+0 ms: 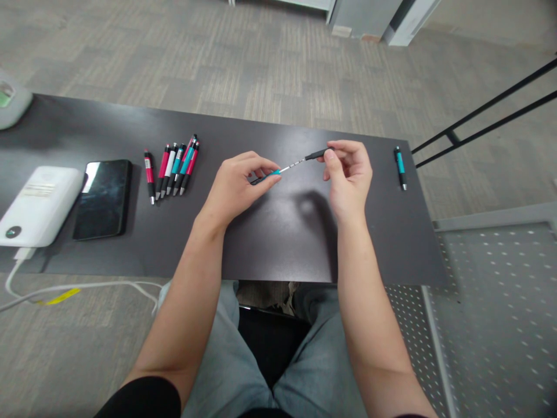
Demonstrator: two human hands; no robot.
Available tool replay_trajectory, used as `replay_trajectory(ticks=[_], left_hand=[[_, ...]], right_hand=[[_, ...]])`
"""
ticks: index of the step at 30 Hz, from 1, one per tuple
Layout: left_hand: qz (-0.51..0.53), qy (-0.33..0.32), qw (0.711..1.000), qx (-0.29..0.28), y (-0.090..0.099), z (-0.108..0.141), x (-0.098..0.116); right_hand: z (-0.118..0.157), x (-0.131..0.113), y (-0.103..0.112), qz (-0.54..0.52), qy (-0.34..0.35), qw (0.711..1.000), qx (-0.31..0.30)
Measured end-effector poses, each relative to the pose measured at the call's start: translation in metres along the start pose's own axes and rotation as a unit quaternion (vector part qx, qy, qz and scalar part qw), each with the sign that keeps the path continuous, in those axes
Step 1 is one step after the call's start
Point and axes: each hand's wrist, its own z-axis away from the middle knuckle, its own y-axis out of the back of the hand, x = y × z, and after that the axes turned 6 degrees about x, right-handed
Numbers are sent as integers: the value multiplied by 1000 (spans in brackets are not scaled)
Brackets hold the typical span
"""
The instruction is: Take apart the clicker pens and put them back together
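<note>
Two bare hands are holding the parts of a pen over a dark, smooth tabletop [278, 249].
The left hand [230, 188] is pinching a teal-and-black plastic barrel [273, 173] between thumb and fingers, while the right hand [350, 180] is closing thumb and fingertips on a slim black end piece [315, 155]. A thin, pale refill with dark marks [292, 165] is spanning the space between them, its long axis slanting from the barrel up and away from the body toward the right hand. The black piece is lying nearer the right hand, the barrel nearer the left. A separate teal-and-black pen [400, 168] is resting beyond the right hand, near the tabletop's right edge.
</note>
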Motion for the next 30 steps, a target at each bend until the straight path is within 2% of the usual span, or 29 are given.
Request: replay_trajectory(ticks=[4,15,25,30], left_hand=[[-1,3,1000,-1,0,0,2],[3,-2,1000,1,-2,0,3],[13,1,1000,7,0,0,3],[16,-1,1000,10,1,-1,5]], right_hand=[[2,3,0,21,32,999,-15],[9,-1,-4,-8,-8,995,-99],[5,-5,0,-22,-50,990,-131],[8,-11,2,30,-49,990,-125]])
